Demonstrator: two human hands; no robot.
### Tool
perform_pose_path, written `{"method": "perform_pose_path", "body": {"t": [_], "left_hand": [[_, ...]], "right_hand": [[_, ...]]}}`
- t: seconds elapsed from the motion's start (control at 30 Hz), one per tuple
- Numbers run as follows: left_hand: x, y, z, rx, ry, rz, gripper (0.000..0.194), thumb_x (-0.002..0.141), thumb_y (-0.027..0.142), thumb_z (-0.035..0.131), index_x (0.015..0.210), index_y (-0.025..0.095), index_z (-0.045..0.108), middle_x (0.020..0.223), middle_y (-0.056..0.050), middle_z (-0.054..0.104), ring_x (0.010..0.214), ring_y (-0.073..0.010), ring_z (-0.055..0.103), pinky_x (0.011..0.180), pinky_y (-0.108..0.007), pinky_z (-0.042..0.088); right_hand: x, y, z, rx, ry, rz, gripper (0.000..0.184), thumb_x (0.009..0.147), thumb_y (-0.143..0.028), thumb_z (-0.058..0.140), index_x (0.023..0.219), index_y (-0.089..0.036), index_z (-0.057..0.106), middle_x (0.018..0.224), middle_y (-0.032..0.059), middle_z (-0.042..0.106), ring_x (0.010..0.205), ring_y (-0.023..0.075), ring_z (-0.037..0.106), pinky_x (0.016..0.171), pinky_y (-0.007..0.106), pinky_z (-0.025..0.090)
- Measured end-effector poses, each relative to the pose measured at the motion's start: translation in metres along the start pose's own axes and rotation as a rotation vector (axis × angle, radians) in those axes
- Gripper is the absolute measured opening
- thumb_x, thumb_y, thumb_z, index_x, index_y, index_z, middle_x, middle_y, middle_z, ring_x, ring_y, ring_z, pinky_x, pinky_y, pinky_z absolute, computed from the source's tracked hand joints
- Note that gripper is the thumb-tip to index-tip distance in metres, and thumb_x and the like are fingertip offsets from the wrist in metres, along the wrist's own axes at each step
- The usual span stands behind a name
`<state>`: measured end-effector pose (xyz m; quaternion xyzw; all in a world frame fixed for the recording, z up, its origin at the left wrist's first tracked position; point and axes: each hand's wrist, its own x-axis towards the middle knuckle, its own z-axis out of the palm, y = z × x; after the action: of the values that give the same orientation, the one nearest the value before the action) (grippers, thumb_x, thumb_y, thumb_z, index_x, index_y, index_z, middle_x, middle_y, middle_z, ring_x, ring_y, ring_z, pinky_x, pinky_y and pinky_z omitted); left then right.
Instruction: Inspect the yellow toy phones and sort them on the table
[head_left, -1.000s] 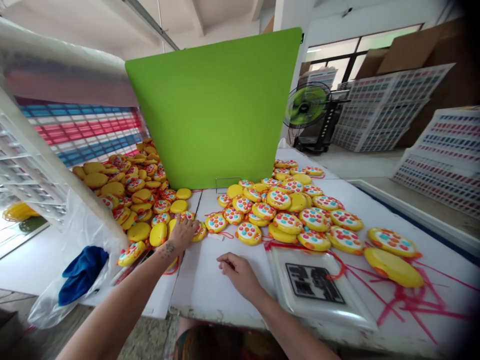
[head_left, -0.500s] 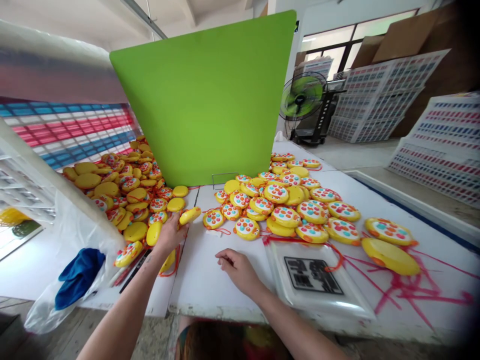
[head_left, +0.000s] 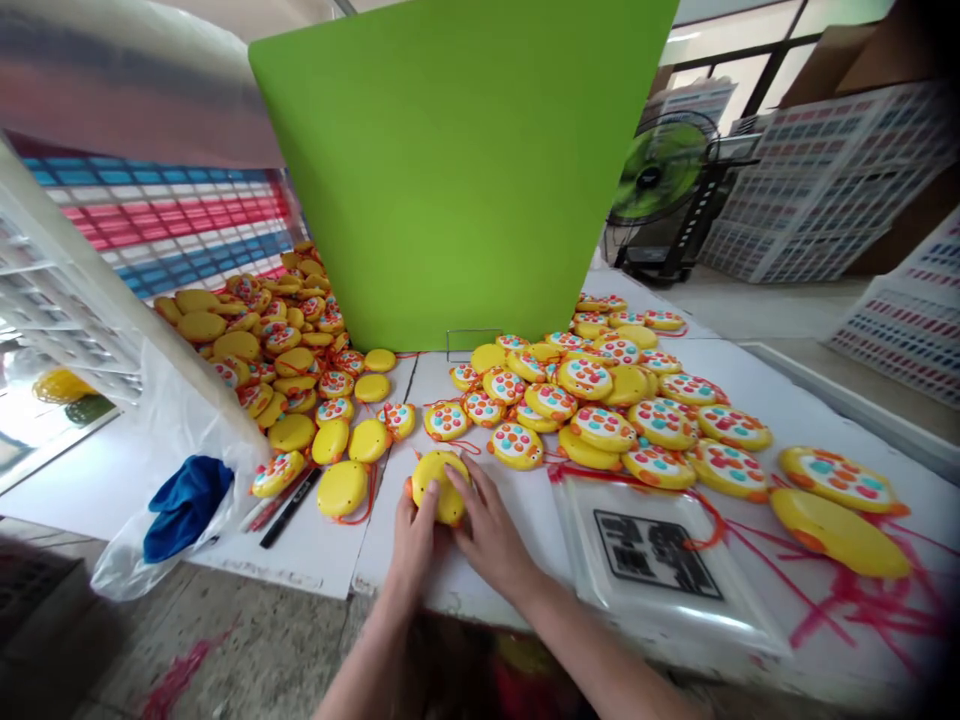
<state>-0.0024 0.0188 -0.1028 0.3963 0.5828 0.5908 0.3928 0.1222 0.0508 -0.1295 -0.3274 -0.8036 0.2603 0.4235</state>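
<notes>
Between my two hands is a yellow toy [head_left: 437,484], its plain back with small dark holes turned up toward me. My left hand [head_left: 414,530] grips it from the left, thumb lying on the back. On the other side my right hand [head_left: 487,525] has its fingers around the right edge. Left of my hands, another yellow toy [head_left: 342,489] lies back up on the white table [head_left: 397,540], with an orange cord beside it. A toy with a white face and coloured buttons [head_left: 515,446] rests just beyond my right hand.
Piles of these toys lie left [head_left: 300,360] and right [head_left: 600,400]. An upright green board [head_left: 465,180] stands behind. A clear plastic bag [head_left: 652,550] is at right. Pens [head_left: 289,508] and a blue cloth [head_left: 186,508] lie at left, near a white crate [head_left: 127,270].
My left hand has come from the left pile to the front middle with a yellow toy. My right hand has closed on the toy too. The view has tilted down.
</notes>
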Motion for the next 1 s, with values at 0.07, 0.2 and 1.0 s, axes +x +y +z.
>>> {"method": "perform_pose_path", "body": {"t": [0.07, 0.2, 1.0], "left_hand": [[-0.005, -0.009, 0.002, -0.03, -0.045, 0.03, 0.048, 0.084, 0.056, 0.044, 0.101, 0.013, 0.057, 0.103, -0.01, 0.064, 0.096, -0.022, 0.059, 0.085, -0.034, 0.047], [-0.007, -0.013, -0.001, -0.041, -0.071, 0.077, 0.046, 0.085, 0.054, 0.045, 0.112, 0.017, 0.049, 0.111, -0.01, 0.058, 0.098, -0.0197, 0.058, 0.08, -0.031, 0.049], [-0.012, -0.009, -0.003, -0.126, -0.039, 0.025, 0.046, 0.083, 0.043, 0.053, 0.121, 0.02, 0.045, 0.104, -0.006, 0.059, 0.09, -0.0168, 0.058, 0.076, -0.027, 0.049]], "right_hand": [[0.001, 0.001, -0.003, 0.127, 0.006, 0.069, 0.06, 0.081, -0.014, 0.049, 0.137, -0.027, 0.034, 0.14, 0.0096, 0.037, 0.131, 0.0251, 0.034, 0.107, 0.047, 0.032], [0.005, -0.001, -0.012, 0.436, 0.063, 0.31, 0.034, 0.085, -0.037, 0.051, 0.114, -0.019, 0.053, 0.112, 0.0099, 0.059, 0.105, 0.0249, 0.055, 0.092, 0.04, 0.045], [0.006, -0.001, -0.019, 1.182, 0.054, 0.675, 0.028, 0.077, -0.041, 0.062, 0.101, -0.026, 0.056, 0.109, 0.0036, 0.063, 0.09, 0.0211, 0.062, 0.071, 0.037, 0.054]]}}
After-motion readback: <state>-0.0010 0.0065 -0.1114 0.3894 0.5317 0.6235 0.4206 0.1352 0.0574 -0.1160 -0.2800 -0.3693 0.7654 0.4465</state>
